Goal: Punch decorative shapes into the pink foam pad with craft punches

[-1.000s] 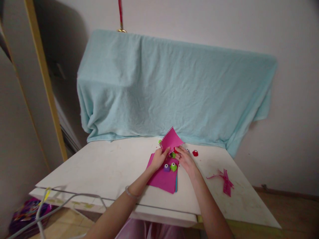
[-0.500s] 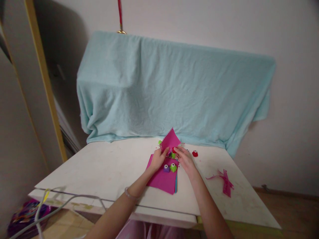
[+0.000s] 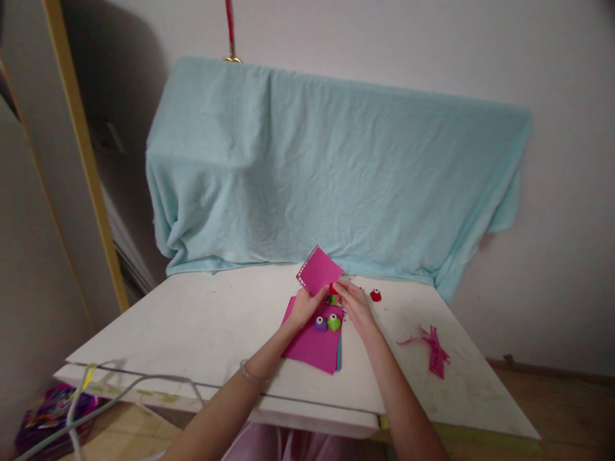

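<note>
Sheet [image 3: 318, 271] swung left between left hand [image 3: 305, 308], right hand [image 3: 354, 306]; 3 punches [image 3: 321, 323].

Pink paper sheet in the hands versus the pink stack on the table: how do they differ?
The held pink paper sheet is raised and tilted; the pink paper stack lies flat on the white table. The sheet's edge shows punched holes; the stack bears a purple punch and a green punch. Both are magenta.

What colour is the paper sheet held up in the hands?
The sheet is magenta pink; head view.
</note>
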The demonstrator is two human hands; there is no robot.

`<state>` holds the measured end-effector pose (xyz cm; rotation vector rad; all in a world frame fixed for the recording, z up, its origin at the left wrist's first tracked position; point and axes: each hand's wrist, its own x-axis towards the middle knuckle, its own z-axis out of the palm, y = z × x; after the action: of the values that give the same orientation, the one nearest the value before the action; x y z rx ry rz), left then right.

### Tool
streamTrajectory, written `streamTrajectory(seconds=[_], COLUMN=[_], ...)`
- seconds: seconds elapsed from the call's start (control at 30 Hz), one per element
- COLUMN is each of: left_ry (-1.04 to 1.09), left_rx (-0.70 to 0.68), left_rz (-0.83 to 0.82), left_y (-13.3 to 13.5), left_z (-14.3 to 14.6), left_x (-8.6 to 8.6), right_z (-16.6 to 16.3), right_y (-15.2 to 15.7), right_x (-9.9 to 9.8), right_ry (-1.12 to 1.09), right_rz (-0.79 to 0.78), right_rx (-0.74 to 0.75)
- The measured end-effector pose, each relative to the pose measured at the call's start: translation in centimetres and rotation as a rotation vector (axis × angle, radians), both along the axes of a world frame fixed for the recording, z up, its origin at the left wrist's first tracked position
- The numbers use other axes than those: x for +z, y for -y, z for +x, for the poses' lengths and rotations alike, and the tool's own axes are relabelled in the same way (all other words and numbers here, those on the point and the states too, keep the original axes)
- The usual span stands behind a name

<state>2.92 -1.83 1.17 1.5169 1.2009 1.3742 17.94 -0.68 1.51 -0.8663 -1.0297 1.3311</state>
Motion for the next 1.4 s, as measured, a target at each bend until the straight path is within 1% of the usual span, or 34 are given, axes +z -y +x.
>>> streamTrajectory(seconds=[0.13,0.3,0.5,0.63,0.77,0.93,1.07,1.2,1.4], left_ry=[0.0,-0.014,0.004,0.018,0.021,0.003,-0.029,-0.074,-0.087], left_rx=[0.029,0.091,0.132,0.106,0.067,0.045,0.016,0.02,-0.01], left_rz=[0.031,0.104,0.052,0.028,-0.02,-0.053,-0.033,0.001,-0.008], left_y=[-0.2,-0.4,-0.3,-0.1,0.0,-0.1,-0.4,-0.6,-0.7], left_z=[0.0,-0.3,-0.5,-0.5,-0.5,-0.5,-0.6,-0.6,-0.4], left_x=[-0.1,-0.1,0.0,0.0,-0.1,-0.4,-0.5,-0.5,-0.5], right_z=[-0.3,-0.3,-0.1,0.6,1.3,1.3,0.7,0.3,0.5], right_y=[0.0,-0.1,0.0,-0.2,-0.3,-0.1,0.2,0.5,0.6], right_x=[-0.3,-0.2,0.0,0.2,0.6,0.7,0.6,0.8,1.0], right_ry=[-0.007,-0.059,-0.142,-0.184,-0.191,-0.126,-0.019,-0.012,-0.008], right_rz=[0.004,0.004,-0.076,-0.101,-0.076,-0.057,-0.045,-0.046,-0.04], right_rx=[-0.005,-0.055,-0.087,-0.106,-0.107,-0.069,-0.009,0.012,0.035])
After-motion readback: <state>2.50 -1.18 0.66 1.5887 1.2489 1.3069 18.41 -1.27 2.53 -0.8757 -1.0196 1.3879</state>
